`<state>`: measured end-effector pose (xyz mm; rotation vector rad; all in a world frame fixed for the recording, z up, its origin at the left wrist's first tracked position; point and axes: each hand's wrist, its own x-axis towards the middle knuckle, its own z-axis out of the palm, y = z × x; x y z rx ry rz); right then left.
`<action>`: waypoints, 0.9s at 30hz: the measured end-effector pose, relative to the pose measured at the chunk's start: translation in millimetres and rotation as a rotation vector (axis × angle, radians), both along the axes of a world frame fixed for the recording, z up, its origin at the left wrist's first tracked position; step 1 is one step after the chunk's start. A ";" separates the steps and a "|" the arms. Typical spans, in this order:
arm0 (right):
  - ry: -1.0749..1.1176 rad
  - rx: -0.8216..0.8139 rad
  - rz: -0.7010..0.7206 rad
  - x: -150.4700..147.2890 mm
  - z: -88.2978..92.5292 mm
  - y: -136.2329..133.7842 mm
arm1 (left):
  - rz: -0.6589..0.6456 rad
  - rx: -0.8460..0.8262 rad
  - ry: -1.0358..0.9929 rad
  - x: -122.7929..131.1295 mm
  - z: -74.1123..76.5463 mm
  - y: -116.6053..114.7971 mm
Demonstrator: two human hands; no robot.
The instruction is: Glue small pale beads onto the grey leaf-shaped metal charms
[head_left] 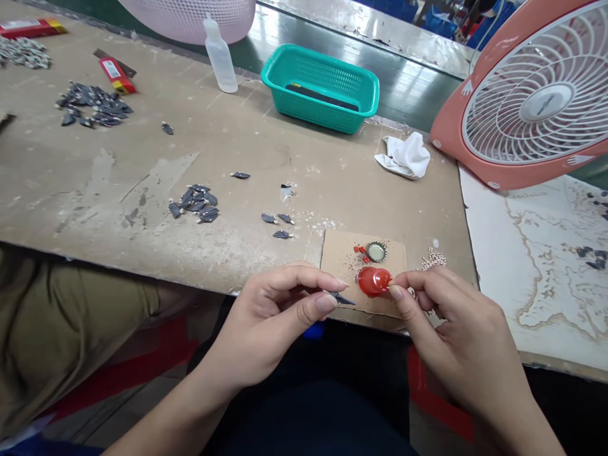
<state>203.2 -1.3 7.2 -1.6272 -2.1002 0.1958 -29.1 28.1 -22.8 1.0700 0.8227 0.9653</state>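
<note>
At far left, a heap of dark, leaf-shaped pieces (95,106) is lying on the table (266,149), and a smaller cluster (194,202) is sitting nearer you. A clear plastic bottle (221,60) is standing toward the back. Your left hand (278,316) is pinching one dark piece (342,299) between thumb and forefinger, its tip pointing right over the near edge of a cardboard square (331,253). Behind, a green basket (320,120) is holding a long dark object (323,97). On the cardboard, a red container (368,282) is resting just beside a bottle cap (377,252). Apart from the left, your right hand (463,323) is bringing its thumb and forefinger close together at the container's right end; I cannot tell whether they are clamping it. A crumpled white cloth (408,156) is lying farther back, and a pink fan (546,101) is standing at far right.
</note>
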 end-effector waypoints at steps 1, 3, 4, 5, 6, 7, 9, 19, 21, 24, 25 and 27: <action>-0.022 0.001 0.009 -0.3 -0.4 0.4 | 0.002 -0.001 0.003 -0.1 -0.1 0.1; -0.056 -0.005 0.021 -0.9 -1.0 1.0 | 0.006 -0.008 0.008 -0.5 -0.1 0.6; -0.068 -0.009 0.025 -1.1 -1.2 1.4 | 0.004 -0.011 0.009 -0.7 -0.2 0.9; -0.078 -0.010 0.028 -1.3 -1.3 2.0 | 0.003 -0.013 0.008 -1.0 -0.2 1.2; -0.085 -0.011 0.034 -1.5 -1.3 2.6 | 0.004 -0.012 0.005 -1.2 -0.2 1.5; -0.088 -0.010 0.039 -1.8 -1.2 3.3 | 0.007 -0.009 0.001 -1.4 -0.1 1.8; -0.086 -0.014 0.046 -2.7 -0.6 4.6 | 0.015 -0.003 -0.009 -1.4 0.2 2.1; 0.518 -0.267 -0.237 -1.4 4.8 -10.1 | 0.031 -0.031 0.002 7.9 7.9 -1.8; 0.758 -0.350 -0.314 -1.6 4.1 -13.0 | 0.035 -0.064 0.013 12.0 10.4 -3.4; 1.026 -0.403 -0.354 -3.6 2.7 -13.9 | 0.038 -0.147 -0.011 18.8 13.9 -5.4; 1.088 -0.421 -0.351 -4.5 2.4 -13.7 | 0.034 -0.162 -0.022 21.0 15.0 -5.9; 1.177 -0.454 -0.346 -6.0 2.4 -13.5 | 0.027 -0.170 -0.034 25.0 17.1 -6.5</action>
